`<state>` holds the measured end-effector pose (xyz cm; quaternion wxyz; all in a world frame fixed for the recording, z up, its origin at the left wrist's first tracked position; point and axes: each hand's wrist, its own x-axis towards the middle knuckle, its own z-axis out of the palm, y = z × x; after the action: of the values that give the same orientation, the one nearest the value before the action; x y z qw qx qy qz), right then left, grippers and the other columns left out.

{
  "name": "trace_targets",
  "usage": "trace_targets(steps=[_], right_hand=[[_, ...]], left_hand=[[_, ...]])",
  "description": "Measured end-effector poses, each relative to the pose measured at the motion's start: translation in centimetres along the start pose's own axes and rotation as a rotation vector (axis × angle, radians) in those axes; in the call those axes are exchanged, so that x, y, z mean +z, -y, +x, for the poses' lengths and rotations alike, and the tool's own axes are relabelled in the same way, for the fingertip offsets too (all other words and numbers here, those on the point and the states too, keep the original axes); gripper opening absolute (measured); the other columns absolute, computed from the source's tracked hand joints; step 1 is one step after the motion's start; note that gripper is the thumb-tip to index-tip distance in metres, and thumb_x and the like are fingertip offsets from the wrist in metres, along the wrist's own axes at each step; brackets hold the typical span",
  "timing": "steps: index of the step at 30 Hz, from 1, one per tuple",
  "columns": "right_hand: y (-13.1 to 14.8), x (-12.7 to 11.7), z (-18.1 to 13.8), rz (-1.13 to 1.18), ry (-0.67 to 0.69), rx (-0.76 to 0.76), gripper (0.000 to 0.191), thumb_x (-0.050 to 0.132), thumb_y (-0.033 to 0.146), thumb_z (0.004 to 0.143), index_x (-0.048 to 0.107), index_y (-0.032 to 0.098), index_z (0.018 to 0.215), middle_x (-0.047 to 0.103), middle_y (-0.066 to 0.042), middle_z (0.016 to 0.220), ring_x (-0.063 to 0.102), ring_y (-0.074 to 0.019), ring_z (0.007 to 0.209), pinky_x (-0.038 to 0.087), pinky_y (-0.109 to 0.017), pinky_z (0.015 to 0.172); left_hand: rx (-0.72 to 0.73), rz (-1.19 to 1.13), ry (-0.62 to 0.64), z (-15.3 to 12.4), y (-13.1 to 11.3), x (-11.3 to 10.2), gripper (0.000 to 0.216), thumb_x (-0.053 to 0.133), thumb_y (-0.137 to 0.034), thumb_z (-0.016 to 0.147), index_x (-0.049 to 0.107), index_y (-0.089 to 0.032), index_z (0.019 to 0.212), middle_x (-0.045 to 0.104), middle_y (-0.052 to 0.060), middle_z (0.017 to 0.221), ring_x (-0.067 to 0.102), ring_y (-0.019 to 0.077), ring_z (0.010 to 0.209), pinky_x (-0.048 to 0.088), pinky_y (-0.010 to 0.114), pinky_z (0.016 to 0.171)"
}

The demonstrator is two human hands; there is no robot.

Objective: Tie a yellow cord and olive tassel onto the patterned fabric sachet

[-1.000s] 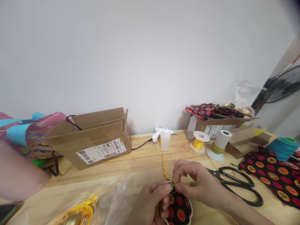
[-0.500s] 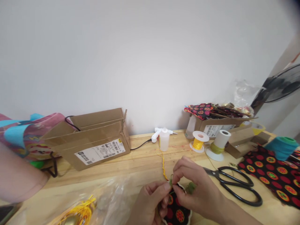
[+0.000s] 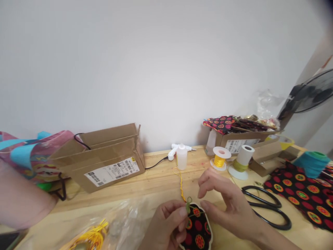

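Clear plastic bag [image 3: 125, 222], filmy, crinkled, at 9 o'clock of left hand [image 3: 169, 224]. Left hand: thumb and fingers pinching patch [image 3: 199, 227] at its 10 o'clock edge. Patch lies toward 4 o'clock from that grip, long axis near 12–6; left nearer. Yellow cord [image 3: 181, 185], twisted, off patch's 11; green bow [image 3: 187, 207], looped, soft, against its top. Patch: black print cloth, red-orange rounds, scalloped pale rim. Right hand [image 3: 225, 205], patch's 2 o'clock: thumb and finger parted; touching green thread, can't tell. Scissors [image 3: 267, 206], smooth black loops, beyond at 3.
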<state>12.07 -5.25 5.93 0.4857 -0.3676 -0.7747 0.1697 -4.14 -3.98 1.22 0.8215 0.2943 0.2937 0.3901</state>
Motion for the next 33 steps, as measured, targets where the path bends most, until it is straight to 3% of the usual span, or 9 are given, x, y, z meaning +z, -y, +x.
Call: trace_targets(steps=[7,18,33], right_hand=[[0.08,0.4,-0.2,-0.184,0.016,-0.196,0.012,0.052,0.008,0.068,0.056,0.019,0.069,0.051,-0.001,0.067,0.046,-0.0134,0.063,0.035,-0.026,0.055],[-0.4,0.57,-0.27,-0.247,0.005,-0.249,0.01,0.055,0.01,0.071,0.059,0.02,0.072,0.051,0.0,0.066,0.044,-0.0126,0.062,0.033,-0.026,0.056],[-0.41,0.7,-0.38,-0.287,0.049,-0.277,0.012,0.054,0.007,0.069,0.057,0.019,0.071,0.054,0.0,0.065,0.043,-0.0121,0.061,0.033,-0.026,0.055]], left_hand=[[0.025,0.03,0.033,-0.13,-0.19,-0.05,0.028,0.074,-0.034,0.053,0.058,-0.011,0.052,0.041,-0.006,0.038,0.032,0.0008,0.03,0.016,0.017,0.035],[-0.133,0.011,0.174,0.16,-0.13,-0.77,0.028,0.07,-0.033,0.059,0.052,-0.014,0.052,0.04,-0.007,0.042,0.032,0.0011,0.031,0.017,0.015,0.033],[-0.085,0.014,0.133,0.13,0.29,-0.49,0.025,0.071,-0.033,0.057,0.057,-0.012,0.054,0.039,-0.006,0.04,0.031,0.0016,0.031,0.016,0.016,0.032]])
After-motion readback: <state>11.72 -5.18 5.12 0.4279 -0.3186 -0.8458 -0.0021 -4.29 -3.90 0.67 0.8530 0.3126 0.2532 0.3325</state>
